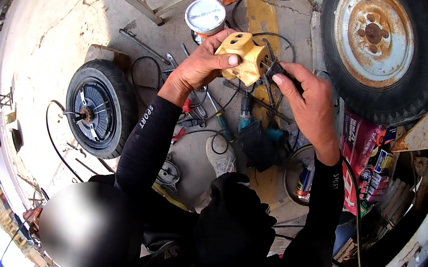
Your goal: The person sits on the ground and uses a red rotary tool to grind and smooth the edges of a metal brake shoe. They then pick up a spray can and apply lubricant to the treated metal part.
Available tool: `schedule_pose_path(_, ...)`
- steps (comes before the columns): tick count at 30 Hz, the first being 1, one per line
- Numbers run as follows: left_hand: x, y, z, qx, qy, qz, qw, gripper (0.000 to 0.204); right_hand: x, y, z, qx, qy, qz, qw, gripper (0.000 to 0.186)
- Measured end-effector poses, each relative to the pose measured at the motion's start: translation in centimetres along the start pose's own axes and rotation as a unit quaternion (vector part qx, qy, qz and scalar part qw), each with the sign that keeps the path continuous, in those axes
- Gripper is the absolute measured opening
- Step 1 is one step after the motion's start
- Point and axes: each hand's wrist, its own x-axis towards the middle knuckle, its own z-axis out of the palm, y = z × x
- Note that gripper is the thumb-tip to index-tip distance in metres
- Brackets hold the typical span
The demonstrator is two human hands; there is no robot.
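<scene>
Yellow socket block held up in both my hands over the concrete floor

My left hand (pixel 200 66) was clamped on the yellow socket block (pixel 243 58), thumb across its front face, its socket holes facing up and toward me, its long axis running left to right. My right hand (pixel 305 99) pinched a black plug (pixel 275 69) against the block's right end, its cable (pixel 357 223) trailing down past my arm. Below lay a blue drill (pixel 255 138) and a small black wheel (pixel 95 109)

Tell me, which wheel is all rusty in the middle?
The big wheel at the top right: its metal centre is pale and rust-stained. The smaller wheel on the left has a dark, bluish hub with a cable.
</scene>
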Motion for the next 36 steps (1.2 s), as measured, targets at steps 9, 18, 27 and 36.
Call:
schedule_pose_path(9, 0.6, 0.5, 0.7, 0.161, -0.038, -0.025, 0.986, 0.053, 0.2, 0.8, -1.1, -0.038, -0.073, -0.029, 0.996, 0.026)
schedule_pose_path(18, 1.3, 1.8, 1.7, 0.35, 0.005, 0.044, 0.936, 0.068, 0.5, 7.3, -1.2, 0.014, -0.13, 0.11, 0.985, 0.031)
schedule_pose_path(27, -21.2, 7.9, -4.1, 0.665, 0.198, -0.102, 0.713, 0.044, 3.1, 24.4, -2.2, -0.553, -0.007, 0.212, 0.806, 0.033)
schedule_pose_path(36, -43.3, -11.2, -6.6, 0.612, 0.249, -0.483, 0.575, 0.035, 0.3, 6.9, 26.4, -0.175, -0.211, -0.219, 0.936, 0.036)
